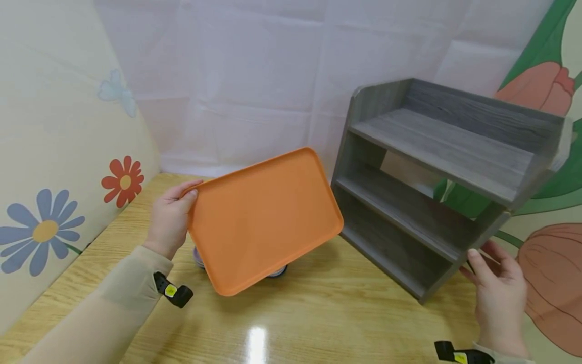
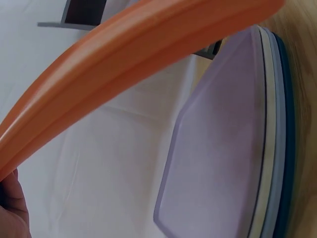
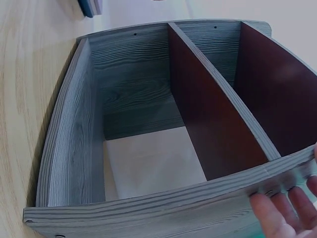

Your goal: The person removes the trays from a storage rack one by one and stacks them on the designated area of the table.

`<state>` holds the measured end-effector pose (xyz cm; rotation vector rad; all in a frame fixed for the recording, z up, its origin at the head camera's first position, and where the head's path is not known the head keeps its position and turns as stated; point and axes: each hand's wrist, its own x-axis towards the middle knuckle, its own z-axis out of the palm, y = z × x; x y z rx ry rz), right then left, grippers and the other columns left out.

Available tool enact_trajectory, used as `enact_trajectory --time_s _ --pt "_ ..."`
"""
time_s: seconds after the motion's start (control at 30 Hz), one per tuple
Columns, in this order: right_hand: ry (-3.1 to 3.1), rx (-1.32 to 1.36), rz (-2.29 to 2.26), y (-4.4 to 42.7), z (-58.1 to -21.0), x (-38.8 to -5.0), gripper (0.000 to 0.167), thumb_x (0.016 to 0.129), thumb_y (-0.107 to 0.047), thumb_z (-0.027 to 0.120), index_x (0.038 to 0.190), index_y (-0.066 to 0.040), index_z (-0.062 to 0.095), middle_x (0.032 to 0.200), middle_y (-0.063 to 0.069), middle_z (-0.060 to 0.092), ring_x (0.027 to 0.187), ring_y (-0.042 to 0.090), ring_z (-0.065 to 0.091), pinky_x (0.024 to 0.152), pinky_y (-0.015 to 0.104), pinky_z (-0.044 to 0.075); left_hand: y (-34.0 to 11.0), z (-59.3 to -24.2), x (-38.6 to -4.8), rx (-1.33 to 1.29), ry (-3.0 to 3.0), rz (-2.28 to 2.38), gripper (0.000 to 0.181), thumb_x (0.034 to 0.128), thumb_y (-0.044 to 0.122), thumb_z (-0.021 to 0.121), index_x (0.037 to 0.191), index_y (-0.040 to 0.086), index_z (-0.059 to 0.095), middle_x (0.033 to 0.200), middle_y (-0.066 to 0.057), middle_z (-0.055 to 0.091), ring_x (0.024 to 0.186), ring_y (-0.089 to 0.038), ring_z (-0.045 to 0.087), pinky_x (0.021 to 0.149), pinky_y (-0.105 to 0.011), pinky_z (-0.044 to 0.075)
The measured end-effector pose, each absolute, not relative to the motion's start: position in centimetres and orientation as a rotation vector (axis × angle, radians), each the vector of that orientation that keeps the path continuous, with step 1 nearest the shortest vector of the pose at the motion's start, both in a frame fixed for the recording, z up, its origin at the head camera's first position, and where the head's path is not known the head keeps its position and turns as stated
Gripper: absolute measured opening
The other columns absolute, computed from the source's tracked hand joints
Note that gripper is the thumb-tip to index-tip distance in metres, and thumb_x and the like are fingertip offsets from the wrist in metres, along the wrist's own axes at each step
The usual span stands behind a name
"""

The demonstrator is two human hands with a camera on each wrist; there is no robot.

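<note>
My left hand (image 1: 167,222) pinches the left rim of an orange tray (image 1: 265,222), thumb on its upper face. The tray is tilted above the table. Under it, mostly hidden in the head view, lies a stack of trays, with a lilac tray (image 2: 213,139) on top and cream, light blue and dark teal rims below. On the right, a grey wood-grain shelf unit (image 1: 432,144) stands on the table. My right hand (image 1: 500,288) holds its right side panel near the front edge, thumb at the edge and fingertips (image 3: 267,210) against the outer face.
The wooden table (image 1: 354,313) runs beneath everything. Behind it hangs a white cloth (image 1: 241,76). Painted flowers cover the wall (image 1: 59,126) on the left and the panel (image 1: 550,263) close beside the shelf unit on the right.
</note>
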<state>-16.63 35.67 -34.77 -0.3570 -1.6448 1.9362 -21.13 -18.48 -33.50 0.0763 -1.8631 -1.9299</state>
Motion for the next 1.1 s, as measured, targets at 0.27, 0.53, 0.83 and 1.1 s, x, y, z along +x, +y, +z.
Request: enact_trajectory --time_s 0.27,0.53,0.83,1.1 --pt "-1.659 -0.349 1.919 35.6 -34.8 -16.7 0.048 0.087 -0.007 0.069 0.133 -0.008 0.057 0.118 -0.001 0.057 0.096 0.007 0.059 0.057 0.017 0.053 -19.9 -34.2 -20.6 0.233 -1.910 -1.878 0.032 0.0985 0.022 0.055 0.128 0.013 0.064 0.129 -0.009 0.052 0.101 -0.014 0.055 0.074 -0.013 0.050" --pt "-1.667 -0.363 1.897 35.6 -34.7 -16.6 0.048 0.088 -0.008 0.069 0.133 -0.009 0.057 0.119 0.000 0.056 0.097 0.007 0.058 0.058 0.016 0.053 -20.9 -34.8 -20.0 0.365 -1.853 -1.926 0.033 0.0981 0.023 0.056 0.129 0.016 0.063 0.131 -0.009 0.050 0.098 -0.013 0.056 0.072 -0.011 0.050" --pt "-1.653 -0.361 1.898 35.6 -34.6 -16.6 0.047 0.087 -0.008 0.070 0.132 -0.008 0.058 0.119 0.001 0.057 0.096 0.008 0.059 0.057 0.016 0.053 -21.8 -35.7 -19.7 0.472 -1.775 -1.996 0.035 0.0995 0.023 0.053 0.133 0.017 0.060 0.138 -0.007 0.045 0.111 -0.019 0.052 0.072 -0.011 0.050" --pt "-1.656 -0.358 1.902 35.7 -34.6 -16.6 0.047 0.087 -0.008 0.070 0.133 -0.009 0.058 0.120 0.001 0.057 0.097 0.008 0.059 0.058 0.017 0.053 -22.1 -37.0 -19.6 0.538 -1.541 -2.129 0.033 0.0993 0.015 0.053 0.132 0.014 0.061 0.136 -0.012 0.045 0.102 -0.015 0.059 0.070 -0.017 0.053"
